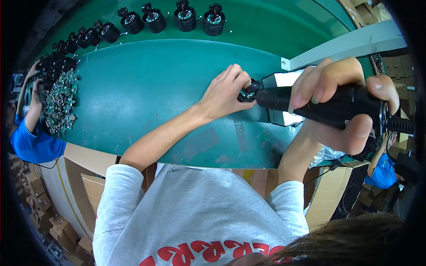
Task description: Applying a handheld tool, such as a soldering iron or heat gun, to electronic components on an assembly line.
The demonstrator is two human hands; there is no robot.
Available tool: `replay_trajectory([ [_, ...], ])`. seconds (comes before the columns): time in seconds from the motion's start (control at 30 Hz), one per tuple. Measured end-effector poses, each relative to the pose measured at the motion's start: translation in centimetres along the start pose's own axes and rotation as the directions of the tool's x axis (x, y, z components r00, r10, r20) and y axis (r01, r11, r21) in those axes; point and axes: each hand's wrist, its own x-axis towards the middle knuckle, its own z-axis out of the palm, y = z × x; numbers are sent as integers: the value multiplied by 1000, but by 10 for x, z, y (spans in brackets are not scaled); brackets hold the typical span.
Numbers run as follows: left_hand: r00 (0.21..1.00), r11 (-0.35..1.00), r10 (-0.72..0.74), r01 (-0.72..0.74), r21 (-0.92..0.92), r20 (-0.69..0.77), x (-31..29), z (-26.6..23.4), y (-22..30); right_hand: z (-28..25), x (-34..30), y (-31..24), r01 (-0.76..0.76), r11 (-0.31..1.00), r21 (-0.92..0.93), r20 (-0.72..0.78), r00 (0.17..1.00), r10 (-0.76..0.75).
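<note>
My left hand [224, 91] is closed around a small black round housing [250, 92] that has a green circuit board inside. My right hand [350, 84] grips a black electric screwdriver [337, 105], with its ribbed cord leaving the back end. The screwdriver's narrow front reaches the right side of the housing; its tip is hidden, so I cannot tell whether it touches a screw. Under the screwdriver sits a white box with dark edges [286, 80], partly covered by the tool and my right hand.
Along the far edge stands a row of black housings [185, 17] with open tops and boards. A heap of green circuit boards [62, 102] lies on the left of the green table [146, 84]. Co-workers in blue sit at both sides. A metal bar [346, 44] crosses the back right.
</note>
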Motion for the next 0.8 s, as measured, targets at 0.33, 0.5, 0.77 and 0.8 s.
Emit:
replay_trajectory([
  [0.33,999,1000,-7,6,-11,-35,0,1,-1,-8,-3,4,-1,1000,-2,-89,996,0],
  [0.5,1000,1000,2,-2,4,-14,1,-2,-2,-14,2,-10,-4,1000,28,-83,997,7],
  [0.77,1000,1000,-16,16,9,-16,1,-2,-2,-17,2,-8,-22,999,-27,-46,999,21],
  [0.8,1000,1000,-18,18,9,-16,1,-2,-2,-17,2,-6,-23,999,-25,-46,999,22],
])
